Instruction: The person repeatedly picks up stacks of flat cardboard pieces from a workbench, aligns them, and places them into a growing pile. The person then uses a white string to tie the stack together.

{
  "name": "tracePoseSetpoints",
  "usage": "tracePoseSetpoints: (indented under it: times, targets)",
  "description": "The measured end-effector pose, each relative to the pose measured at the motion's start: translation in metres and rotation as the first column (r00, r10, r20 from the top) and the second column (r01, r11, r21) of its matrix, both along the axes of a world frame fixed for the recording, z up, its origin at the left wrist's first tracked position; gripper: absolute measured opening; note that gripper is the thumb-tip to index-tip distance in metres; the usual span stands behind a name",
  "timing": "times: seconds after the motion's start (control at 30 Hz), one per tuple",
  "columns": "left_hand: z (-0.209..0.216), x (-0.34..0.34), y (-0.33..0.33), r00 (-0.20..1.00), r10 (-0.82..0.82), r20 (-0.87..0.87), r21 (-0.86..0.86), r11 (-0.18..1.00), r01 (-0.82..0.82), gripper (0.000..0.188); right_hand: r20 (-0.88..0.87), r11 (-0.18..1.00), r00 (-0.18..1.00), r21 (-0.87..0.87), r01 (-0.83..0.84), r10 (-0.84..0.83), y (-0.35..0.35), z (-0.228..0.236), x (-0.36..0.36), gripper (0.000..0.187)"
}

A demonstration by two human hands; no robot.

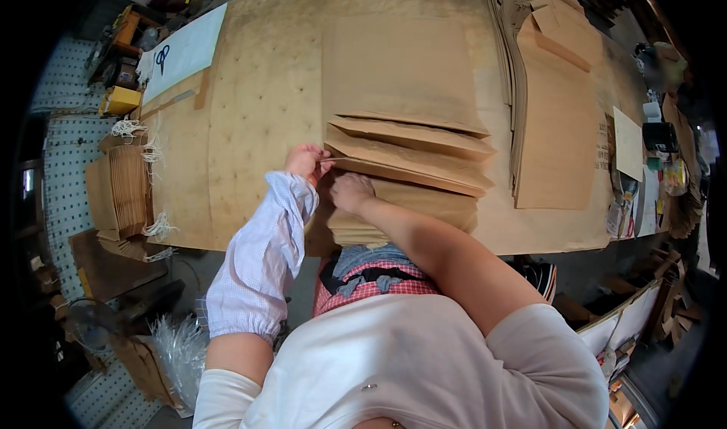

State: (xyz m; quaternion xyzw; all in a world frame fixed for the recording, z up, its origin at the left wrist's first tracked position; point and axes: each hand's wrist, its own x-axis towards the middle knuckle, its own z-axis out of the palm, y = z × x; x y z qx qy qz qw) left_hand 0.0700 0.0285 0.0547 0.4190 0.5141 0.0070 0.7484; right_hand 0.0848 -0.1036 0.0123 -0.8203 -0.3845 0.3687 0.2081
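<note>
Brown paper bags [424, 156] lie stacked in front of me, their folded edges fanned toward me. At the left side of the stack, my left hand [307, 162] is closed in a pinch on a thin pale strand [337, 159], which looks like a cord and runs onto the bags. My right hand [353, 193] rests just nearer, on the front part of the stack, with its fingers curled. What those fingers grip, if anything, is hidden. A checked sleeve cover [257, 255] is on my left forearm.
The bags lie on a wooden table [265, 88]. More flat brown bags [556, 126] are piled at the right. Dark scissors [161, 58] rest on a white sheet [189, 54] at the far left. Bundled bags [125, 194] with white strings [155, 152] stand at the left edge.
</note>
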Motion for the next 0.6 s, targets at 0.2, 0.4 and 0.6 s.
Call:
tracePoseSetpoints:
  times: [0.2,0.4,0.6]
  targets:
    - [0.005,-0.004,-0.003,0.999,-0.026,-0.025,-0.009,1.000,0.026,0.018,-0.003,0.978,0.999,-0.205,0.041,-0.042,0.019,-0.015,-0.011,0.036]
    - [0.003,0.001,0.004,1.000,0.002,0.016,-0.064,0.998,-0.001,0.016,-0.247,0.898,0.901,-0.175,-0.403,0.356,0.017,0.051,-0.010,0.064]
    - [0.002,0.015,0.015,0.985,0.173,0.021,-0.186,0.968,-0.166,0.018,-0.035,0.928,0.932,-0.086,-0.362,0.361,-0.090,0.028,0.005,0.094]
